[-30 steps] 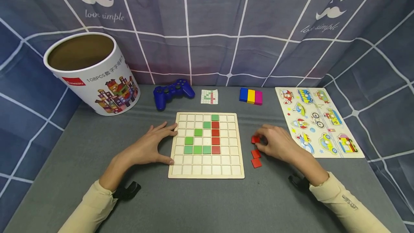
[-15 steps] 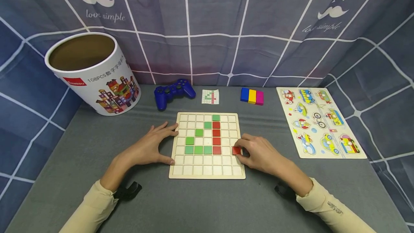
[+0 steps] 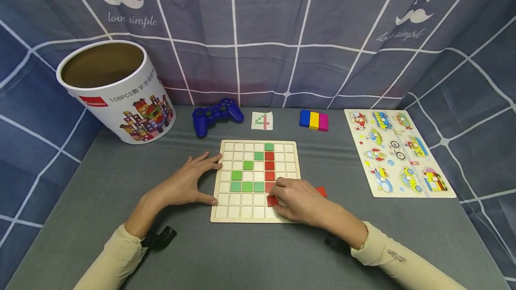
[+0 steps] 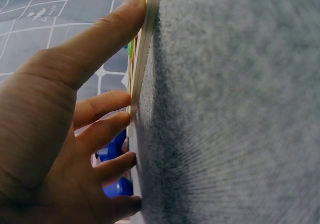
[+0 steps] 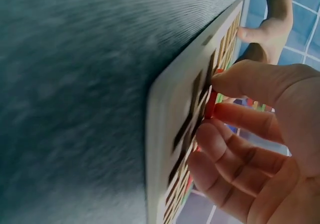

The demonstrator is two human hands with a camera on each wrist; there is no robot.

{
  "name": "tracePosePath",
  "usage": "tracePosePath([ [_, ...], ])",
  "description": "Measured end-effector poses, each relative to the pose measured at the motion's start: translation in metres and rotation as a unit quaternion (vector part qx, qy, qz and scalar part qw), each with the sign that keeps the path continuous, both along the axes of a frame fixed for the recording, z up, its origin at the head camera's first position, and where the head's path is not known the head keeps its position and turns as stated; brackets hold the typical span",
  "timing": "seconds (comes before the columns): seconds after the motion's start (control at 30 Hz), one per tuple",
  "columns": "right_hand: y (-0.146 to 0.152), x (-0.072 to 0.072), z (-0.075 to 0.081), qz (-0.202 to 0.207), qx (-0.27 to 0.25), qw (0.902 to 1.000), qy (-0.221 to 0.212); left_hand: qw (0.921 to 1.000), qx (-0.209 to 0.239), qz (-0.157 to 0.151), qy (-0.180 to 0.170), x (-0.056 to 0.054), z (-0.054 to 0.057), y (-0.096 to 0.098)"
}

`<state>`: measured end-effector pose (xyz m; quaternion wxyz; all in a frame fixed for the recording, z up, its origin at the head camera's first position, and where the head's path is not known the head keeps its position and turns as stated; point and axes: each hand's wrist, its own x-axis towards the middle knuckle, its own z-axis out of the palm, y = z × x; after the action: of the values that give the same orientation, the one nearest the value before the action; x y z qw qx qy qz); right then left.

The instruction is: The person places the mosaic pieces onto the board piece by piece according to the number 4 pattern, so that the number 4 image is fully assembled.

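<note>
The left hand (image 3: pixel 183 185) lies flat with straight fingers, bracing the grid board (image 3: pixel 225 215) while the right hand (image 3: pixel 300 201) pinches a red tile (image 3: pixel 272 201) at its fingertips, over an empty cell.

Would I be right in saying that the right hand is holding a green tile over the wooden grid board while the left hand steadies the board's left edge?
Not quite: the tile held by the right hand is red, not green, as the head view shows. The rest stands: it is over the wooden grid board, and the left hand rests against the board's left edge.
</note>
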<state>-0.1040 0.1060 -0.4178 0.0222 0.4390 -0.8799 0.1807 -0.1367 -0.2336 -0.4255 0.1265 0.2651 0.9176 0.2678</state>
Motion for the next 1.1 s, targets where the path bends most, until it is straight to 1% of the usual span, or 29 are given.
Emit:
tracePosePath([
  [0.17, -0.007, -0.001, 0.002, -0.019, 0.014, 0.9997, -0.008, 1.0000, 0.002, 0.001, 0.001, 0.000, 0.000, 0.000],
  [0.4, -0.012, -0.002, 0.007, -0.048, 0.031, 0.9978, -0.033, 0.9999, 0.011, -0.001, 0.012, 0.001, -0.001, 0.000],
  [0.5, -0.012, -0.002, 0.009, -0.057, 0.037, 0.9971, -0.034, 0.9999, 0.007, -0.001, 0.011, 0.001, -0.001, 0.000],
  [0.6, -0.008, -0.003, 0.011, -0.058, 0.030, 0.9974, -0.031, 1.0000, 0.004, -0.001, 0.006, 0.000, -0.001, 0.000],
  [0.73, 0.007, -0.005, 0.016, -0.060, 0.015, 0.9973, -0.039, 1.0000, 0.002, 0.000, 0.000, 0.001, 0.000, 0.001],
  [0.8, 0.017, -0.007, 0.018, -0.067, 0.013, 0.9967, -0.044, 1.0000, 0.002, 0.002, 0.000, 0.001, 0.000, 0.000],
  [1.1, 0.074, -0.009, 0.022, -0.131, 0.035, 0.9894, -0.053, 1.0000, 0.005, -0.001, 0.007, -0.001, -0.002, 0.001],
])
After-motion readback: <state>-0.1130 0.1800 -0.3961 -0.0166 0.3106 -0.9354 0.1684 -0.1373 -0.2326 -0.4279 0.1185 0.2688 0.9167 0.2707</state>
